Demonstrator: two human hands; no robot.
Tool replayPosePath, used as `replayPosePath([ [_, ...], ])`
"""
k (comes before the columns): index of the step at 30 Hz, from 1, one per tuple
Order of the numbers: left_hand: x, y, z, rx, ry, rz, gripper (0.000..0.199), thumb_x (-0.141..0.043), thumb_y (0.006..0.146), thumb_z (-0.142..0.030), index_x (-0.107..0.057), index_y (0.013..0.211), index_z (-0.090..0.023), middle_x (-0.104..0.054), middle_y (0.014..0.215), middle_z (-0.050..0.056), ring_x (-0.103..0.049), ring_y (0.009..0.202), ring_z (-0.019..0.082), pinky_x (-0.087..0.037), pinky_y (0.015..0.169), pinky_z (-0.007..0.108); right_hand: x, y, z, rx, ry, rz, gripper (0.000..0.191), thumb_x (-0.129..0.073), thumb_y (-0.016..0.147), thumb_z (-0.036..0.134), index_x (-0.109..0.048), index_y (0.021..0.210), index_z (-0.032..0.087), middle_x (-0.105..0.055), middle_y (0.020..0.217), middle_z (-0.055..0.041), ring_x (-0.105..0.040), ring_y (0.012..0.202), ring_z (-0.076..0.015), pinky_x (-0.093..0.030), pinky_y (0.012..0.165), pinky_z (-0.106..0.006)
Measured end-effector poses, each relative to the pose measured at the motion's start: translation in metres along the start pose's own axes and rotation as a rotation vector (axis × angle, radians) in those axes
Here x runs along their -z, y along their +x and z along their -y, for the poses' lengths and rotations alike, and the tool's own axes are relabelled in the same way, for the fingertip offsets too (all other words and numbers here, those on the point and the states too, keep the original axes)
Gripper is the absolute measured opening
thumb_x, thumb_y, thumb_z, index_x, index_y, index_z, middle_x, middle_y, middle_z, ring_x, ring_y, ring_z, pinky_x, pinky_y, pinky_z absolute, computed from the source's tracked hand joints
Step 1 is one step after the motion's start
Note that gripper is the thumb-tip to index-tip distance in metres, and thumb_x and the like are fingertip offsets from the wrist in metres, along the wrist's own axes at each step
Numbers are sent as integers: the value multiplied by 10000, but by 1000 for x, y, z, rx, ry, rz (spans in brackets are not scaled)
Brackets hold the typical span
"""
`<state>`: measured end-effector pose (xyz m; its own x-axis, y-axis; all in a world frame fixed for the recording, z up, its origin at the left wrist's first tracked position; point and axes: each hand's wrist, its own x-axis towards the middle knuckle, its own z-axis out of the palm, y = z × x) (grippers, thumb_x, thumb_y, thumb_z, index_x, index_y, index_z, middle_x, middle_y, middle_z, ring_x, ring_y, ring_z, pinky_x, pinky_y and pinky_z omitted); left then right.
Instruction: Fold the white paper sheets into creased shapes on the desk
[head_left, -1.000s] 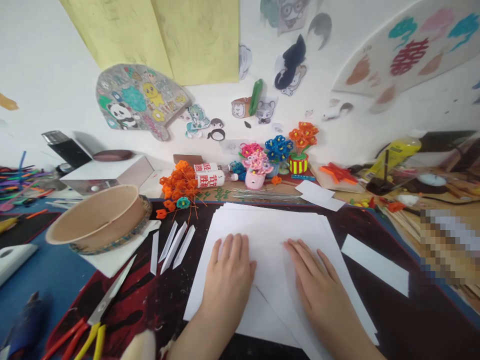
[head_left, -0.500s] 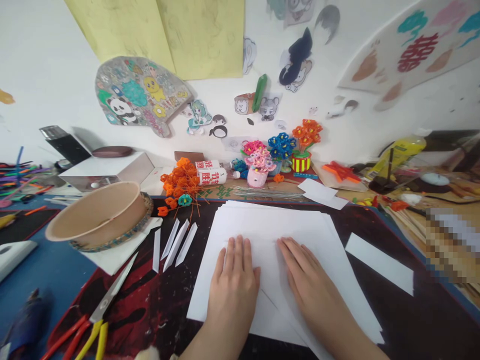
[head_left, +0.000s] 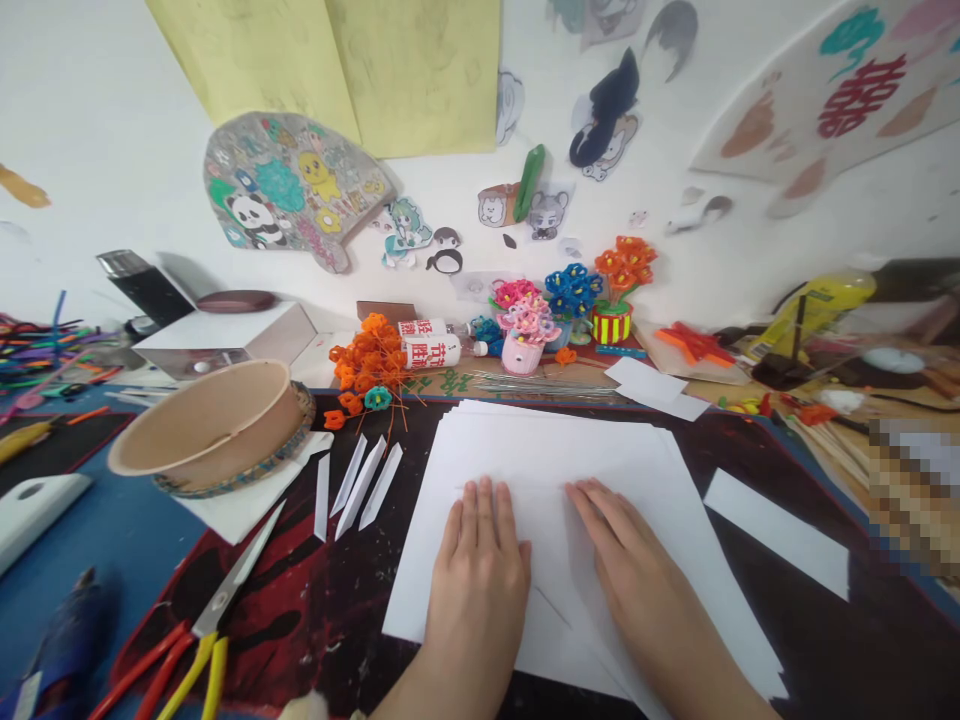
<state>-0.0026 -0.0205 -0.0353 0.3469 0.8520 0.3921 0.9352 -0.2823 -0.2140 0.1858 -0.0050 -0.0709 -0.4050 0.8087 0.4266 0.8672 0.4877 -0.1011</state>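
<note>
A stack of white paper sheets (head_left: 630, 455) lies in front of me on a dark mat, its top sheet showing a faint crease and a corner line near the hands. My left hand (head_left: 478, 570) rests flat on the left half of the paper, fingers stretched out and palm down. Flat on the right half lies my right hand (head_left: 637, 570), its fingers extended and angled up to the left. Neither hand grasps anything. Left of the stack are several narrow folded paper strips (head_left: 364, 490). A white paper rectangle (head_left: 780, 532) lies to the right.
Scissors (head_left: 217, 610) with red and yellow handles lie at the left, by a tan round bowl (head_left: 202, 415). Orange pipe-cleaner flowers (head_left: 367, 360), bottles (head_left: 427, 345) and small flower pots (head_left: 523, 352) line the back. A blue-handled tool (head_left: 71, 640) sits front left.
The whole view has shifted slightly, so things appear a little farther right. Both hands stay flat on the paper in nearly the same place.
</note>
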Motion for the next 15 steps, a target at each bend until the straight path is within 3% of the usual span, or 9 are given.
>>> replayPosePath([
  [4, 5, 6, 18, 18, -35, 8, 325, -417, 933, -138, -619, 1178, -70, -673, 1196, 153, -636, 1097, 257, -508, 945, 416, 1, -1, -1, -24, 33, -8, 604, -275, 841, -20, -405, 1413, 125, -562, 1347, -142, -524, 1256, -263, -502, 999, -476],
  [10, 16, 17, 39, 117, -60, 112, 111, -519, 884, -148, -629, 877, -148, -661, 858, 79, -632, 773, 237, -544, 705, 388, 3, -1, -1, -36, 47, 3, 619, -295, 842, -12, -396, 1429, 155, -554, 1363, -129, -513, 1268, -267, -504, 998, -471],
  [15, 17, 16, 39, 60, -67, 74, 165, -479, 878, -81, -608, 809, -159, -610, 777, 61, -615, 773, 246, -531, 703, 395, 3, -1, 2, -70, 76, 22, 625, -290, 848, -6, -388, 1439, 171, -533, 1388, -120, -491, 1289, -254, -482, 1022, -475],
])
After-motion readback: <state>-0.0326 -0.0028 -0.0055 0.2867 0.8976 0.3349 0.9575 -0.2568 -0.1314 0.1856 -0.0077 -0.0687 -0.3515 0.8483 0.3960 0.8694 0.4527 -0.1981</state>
